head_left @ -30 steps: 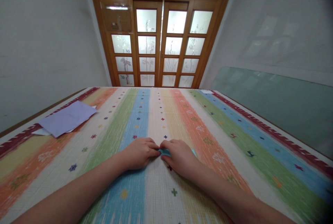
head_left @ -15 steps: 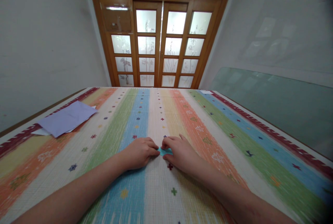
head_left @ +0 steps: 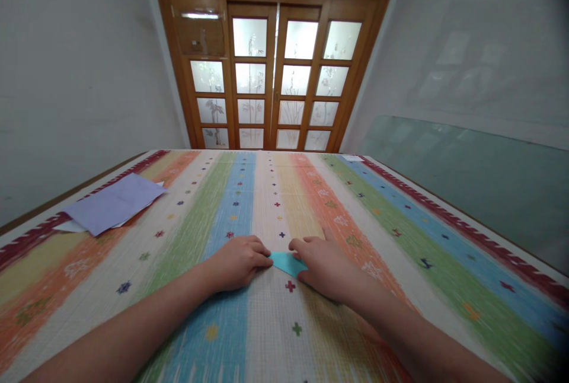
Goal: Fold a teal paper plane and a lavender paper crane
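Note:
A small piece of folded turquoise paper (head_left: pixel 287 262) lies low on the striped tablecloth, narrowing to a point at its left end. My left hand (head_left: pixel 242 261) is closed, with thumb and fingertips pinched on that left tip. My right hand (head_left: pixel 326 267) is at the paper's other end, its thumb at the near edge and its curled index finger by the far edge. The paper's right part disappears between those fingers and under the hand.
A striped cloth (head_left: pixel 271 335) covers the long table. Lavender paper sheets (head_left: pixel 115 202) lie at the left, over white ones. A small white piece (head_left: pixel 352 158) lies at the far right edge. Beyond are wooden doors (head_left: pixel 273 74); a greenish glass panel (head_left: pixel 466 175) stands along the right.
My right hand has moved a little to the right along the paper, baring more of the turquoise surface. My left hand has stayed at the left tip.

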Tool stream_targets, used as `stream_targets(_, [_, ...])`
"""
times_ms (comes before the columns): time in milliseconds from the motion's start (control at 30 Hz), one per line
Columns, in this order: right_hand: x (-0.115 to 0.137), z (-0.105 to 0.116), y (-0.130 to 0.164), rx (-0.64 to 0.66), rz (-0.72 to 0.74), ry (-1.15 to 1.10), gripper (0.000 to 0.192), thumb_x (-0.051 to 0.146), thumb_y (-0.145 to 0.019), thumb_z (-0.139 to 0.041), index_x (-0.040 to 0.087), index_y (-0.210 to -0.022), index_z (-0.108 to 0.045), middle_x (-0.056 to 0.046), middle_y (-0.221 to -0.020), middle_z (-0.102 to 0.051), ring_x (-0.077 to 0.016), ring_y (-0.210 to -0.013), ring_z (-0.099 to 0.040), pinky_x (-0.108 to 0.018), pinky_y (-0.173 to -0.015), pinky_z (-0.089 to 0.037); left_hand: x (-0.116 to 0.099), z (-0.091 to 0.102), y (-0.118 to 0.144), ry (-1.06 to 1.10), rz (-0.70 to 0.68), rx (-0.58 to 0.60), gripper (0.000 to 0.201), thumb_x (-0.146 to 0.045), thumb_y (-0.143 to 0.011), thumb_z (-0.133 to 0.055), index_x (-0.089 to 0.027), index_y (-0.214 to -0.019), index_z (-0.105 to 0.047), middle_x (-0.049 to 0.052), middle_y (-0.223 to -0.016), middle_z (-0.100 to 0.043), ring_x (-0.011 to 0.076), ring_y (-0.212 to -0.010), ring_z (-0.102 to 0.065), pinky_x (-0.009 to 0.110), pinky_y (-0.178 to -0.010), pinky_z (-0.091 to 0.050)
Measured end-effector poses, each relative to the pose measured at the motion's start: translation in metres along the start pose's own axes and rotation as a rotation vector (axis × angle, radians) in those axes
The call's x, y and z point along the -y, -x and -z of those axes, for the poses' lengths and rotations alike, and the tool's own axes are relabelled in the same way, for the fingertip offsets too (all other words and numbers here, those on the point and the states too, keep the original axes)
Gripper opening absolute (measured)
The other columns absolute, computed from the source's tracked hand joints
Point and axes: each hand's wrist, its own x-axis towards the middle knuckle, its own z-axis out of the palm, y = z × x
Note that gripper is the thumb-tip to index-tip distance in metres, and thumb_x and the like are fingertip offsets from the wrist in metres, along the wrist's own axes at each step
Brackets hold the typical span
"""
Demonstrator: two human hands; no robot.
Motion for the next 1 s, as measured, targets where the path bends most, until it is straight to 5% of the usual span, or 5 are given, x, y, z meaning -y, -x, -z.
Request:
stream_targets(500, [-0.011,0.004,0.009,0.053,-0.025,0.140,0.052,0.024,-0.066,-0.075,0.028,-0.117,-0.066,-0.011,-0.091,-0.073,-0.0350,-0.089,-0.068,-0.060,-0.095,-0.036,-0.002,0.001,0.000,0.006,-0.015,-0.020,0.029,-0.016,-0.095,-0.047,-0.022,-0.106,-0.073,0.007,-0.102,-0.073,0.0202,-0.098,-0.065,0.035,-0.087,-0.049])
stream_targets(1000, [-0.057,-0.001,0.043,0.090,-0.095,0.141,0.034,0.030,-0.066,-0.074,0.027,-0.100,-0.072,-0.011,-0.092,-0.073,-0.0337,-0.093,-0.067,-0.055,-0.099,-0.032,-0.002,0.001,0.000,0.010,0.001,-0.013,0.029,-0.013,-0.092,-0.049,-0.021,-0.105,-0.073,0.007,-0.104,-0.073,0.0205,-0.099,-0.064,0.035,-0.087,-0.049])
